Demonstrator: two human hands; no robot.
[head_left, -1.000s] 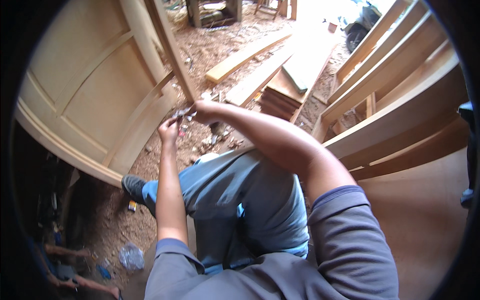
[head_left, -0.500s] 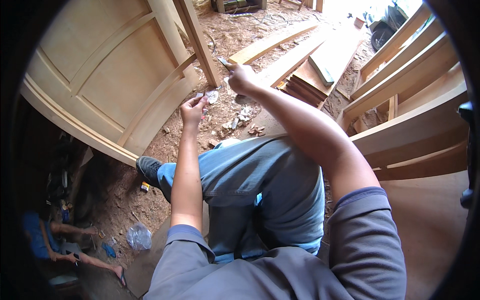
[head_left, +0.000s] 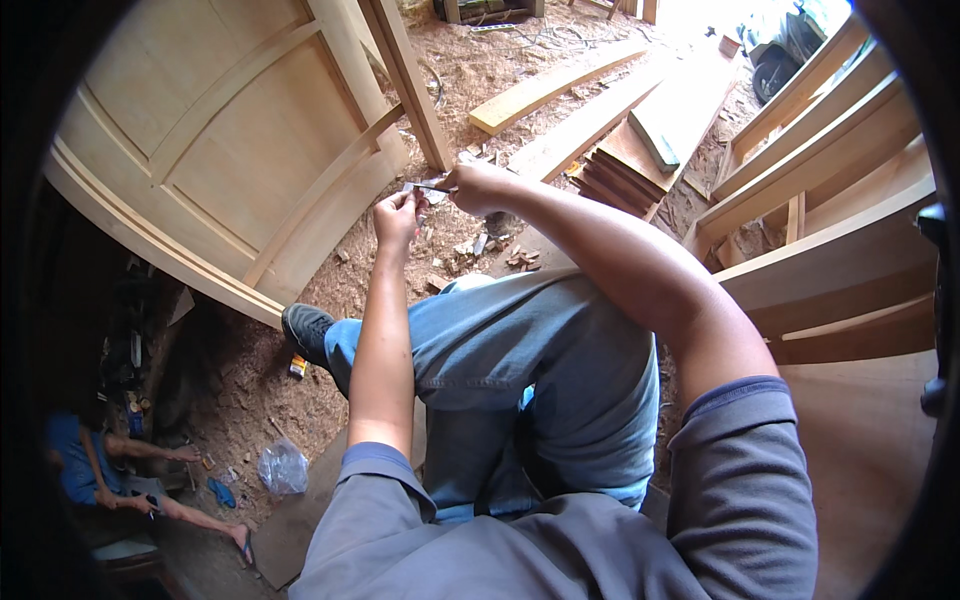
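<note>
Out in front of my legs, my left hand [head_left: 397, 220] is closed, its fingertips pinching a small pale piece too tiny to identify. My right hand [head_left: 482, 188] is wrapped round the handle of a small flat-bladed knife [head_left: 432, 187], like a putty knife. Its thin blade points left and meets the piece at my left fingertips. Most of the handle is hidden in my fist. Just left of both hands stands a pale wooden panelled door [head_left: 240, 130], with an upright timber [head_left: 410, 85] at its side.
Wood shavings cover the ground. Boards [head_left: 560, 85] and stacked brown pieces [head_left: 622, 180] lie ahead; wooden frames [head_left: 810, 200] stand at right. A clear plastic bag [head_left: 283, 467] lies lower left, near a seated person's leg [head_left: 195, 515]. A motorbike [head_left: 785, 55] is parked far right.
My right hand has come down and toward me, bringing the knife's blade from well above my left hand to its fingertips. The left hand still pinches the small piece.
</note>
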